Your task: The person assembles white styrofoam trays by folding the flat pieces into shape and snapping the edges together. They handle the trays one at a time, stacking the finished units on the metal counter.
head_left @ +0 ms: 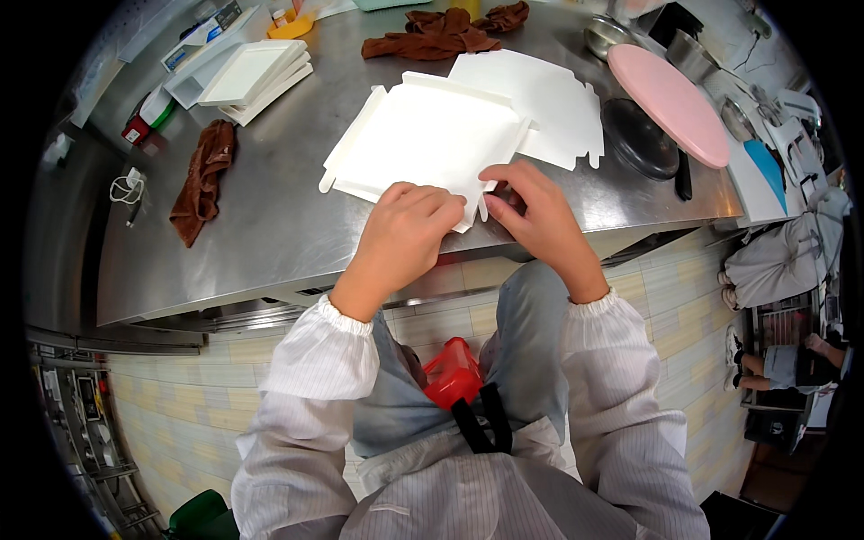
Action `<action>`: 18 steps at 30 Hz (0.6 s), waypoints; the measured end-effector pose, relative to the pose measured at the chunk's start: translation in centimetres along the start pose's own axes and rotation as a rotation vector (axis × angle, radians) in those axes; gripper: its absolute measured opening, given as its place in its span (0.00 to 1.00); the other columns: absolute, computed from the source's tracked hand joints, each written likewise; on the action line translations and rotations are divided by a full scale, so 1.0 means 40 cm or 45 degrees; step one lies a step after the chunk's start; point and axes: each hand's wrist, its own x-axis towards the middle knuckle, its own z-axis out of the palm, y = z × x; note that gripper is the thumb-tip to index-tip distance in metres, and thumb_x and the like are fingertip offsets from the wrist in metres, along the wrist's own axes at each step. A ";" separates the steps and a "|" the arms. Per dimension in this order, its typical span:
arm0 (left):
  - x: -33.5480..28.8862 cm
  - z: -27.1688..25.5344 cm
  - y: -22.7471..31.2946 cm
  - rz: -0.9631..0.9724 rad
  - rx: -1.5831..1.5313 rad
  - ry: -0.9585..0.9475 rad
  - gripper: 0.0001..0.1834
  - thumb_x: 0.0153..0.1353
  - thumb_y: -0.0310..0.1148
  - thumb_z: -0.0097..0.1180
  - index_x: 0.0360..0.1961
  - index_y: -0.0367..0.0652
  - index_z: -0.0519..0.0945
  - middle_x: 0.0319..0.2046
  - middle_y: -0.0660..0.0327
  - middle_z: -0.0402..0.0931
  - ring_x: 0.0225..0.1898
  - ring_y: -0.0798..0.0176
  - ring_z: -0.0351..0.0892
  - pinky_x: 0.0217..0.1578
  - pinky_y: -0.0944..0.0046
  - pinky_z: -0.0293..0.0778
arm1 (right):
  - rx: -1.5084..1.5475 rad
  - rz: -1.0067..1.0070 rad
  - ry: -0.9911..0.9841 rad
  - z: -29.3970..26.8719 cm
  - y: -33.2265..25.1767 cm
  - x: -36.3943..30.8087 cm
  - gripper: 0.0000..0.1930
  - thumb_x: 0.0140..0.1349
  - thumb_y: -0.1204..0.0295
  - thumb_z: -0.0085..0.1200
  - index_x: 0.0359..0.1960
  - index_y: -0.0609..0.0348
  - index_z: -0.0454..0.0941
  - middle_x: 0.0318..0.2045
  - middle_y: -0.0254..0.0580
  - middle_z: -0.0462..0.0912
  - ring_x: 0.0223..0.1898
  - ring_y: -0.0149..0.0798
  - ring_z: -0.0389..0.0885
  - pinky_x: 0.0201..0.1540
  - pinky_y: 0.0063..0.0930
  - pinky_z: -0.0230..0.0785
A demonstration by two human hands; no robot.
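A partly folded white cardboard box [423, 135] lies on the steel table, its edge flaps standing up along several sides. My left hand [405, 229] is closed over the box's near edge, fingers curled and thumb against the folded flap. At the near right corner, my right hand [540, 211] pinches a corner flap between thumb and fingers. A flat white cardboard blank [549, 99] with cut tabs lies behind and to the right, partly under the box.
Folded white trays [256, 76] are stacked far left. Brown cloths [202, 180] lie at the left, with more [432, 36] at the back. A black pan [641, 139] and a pink round board [670, 103] sit to the right. Another person [778, 252] is at far right.
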 end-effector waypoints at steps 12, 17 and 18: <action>0.007 -0.006 0.014 -0.084 -0.065 -0.005 0.11 0.55 0.17 0.57 0.38 0.44 0.80 0.46 0.62 0.80 0.45 0.54 0.82 0.55 0.55 0.72 | -0.299 -0.432 0.190 0.024 0.027 0.009 0.20 0.57 0.76 0.68 0.52 0.55 0.82 0.52 0.41 0.81 0.51 0.51 0.76 0.55 0.40 0.73; 0.002 -0.001 -0.003 -0.005 -0.168 0.035 0.11 0.54 0.17 0.58 0.38 0.43 0.80 0.45 0.62 0.82 0.46 0.53 0.81 0.55 0.55 0.72 | -0.429 -0.476 0.161 0.009 0.009 -0.004 0.19 0.52 0.78 0.68 0.48 0.52 0.84 0.51 0.36 0.82 0.53 0.48 0.76 0.57 0.41 0.70; 0.001 -0.001 -0.005 0.026 -0.184 0.030 0.11 0.54 0.17 0.58 0.37 0.43 0.80 0.45 0.62 0.82 0.46 0.52 0.81 0.55 0.55 0.72 | -0.448 -0.479 0.131 0.005 0.014 -0.008 0.17 0.52 0.78 0.68 0.46 0.52 0.84 0.49 0.35 0.82 0.52 0.47 0.76 0.56 0.41 0.70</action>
